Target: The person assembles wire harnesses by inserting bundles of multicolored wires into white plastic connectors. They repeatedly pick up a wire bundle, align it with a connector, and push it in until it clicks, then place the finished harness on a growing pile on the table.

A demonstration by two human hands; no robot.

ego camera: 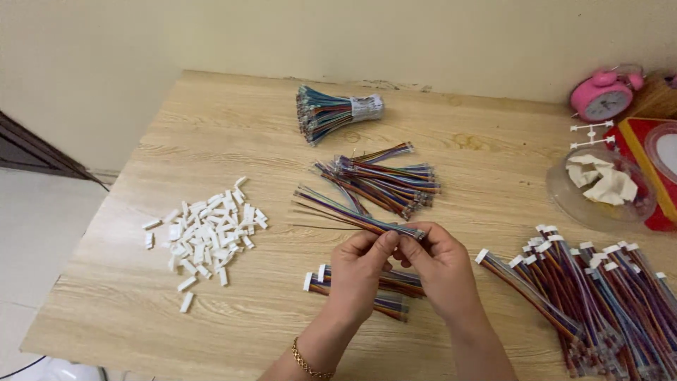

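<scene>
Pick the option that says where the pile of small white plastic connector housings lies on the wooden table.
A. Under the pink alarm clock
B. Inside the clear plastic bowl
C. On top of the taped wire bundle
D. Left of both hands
D: the pile of small white plastic connector housings lies loose on the wooden table, left of the left hand and right hand, which pinch a multicoloured wire strand.

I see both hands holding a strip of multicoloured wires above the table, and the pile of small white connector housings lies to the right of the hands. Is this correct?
Not quite. The head view shows the pile of white connector housings to the left of the hands, not the right. The rest holds: left hand and right hand both hold the strip of multicoloured wires above the wooden table.
</scene>
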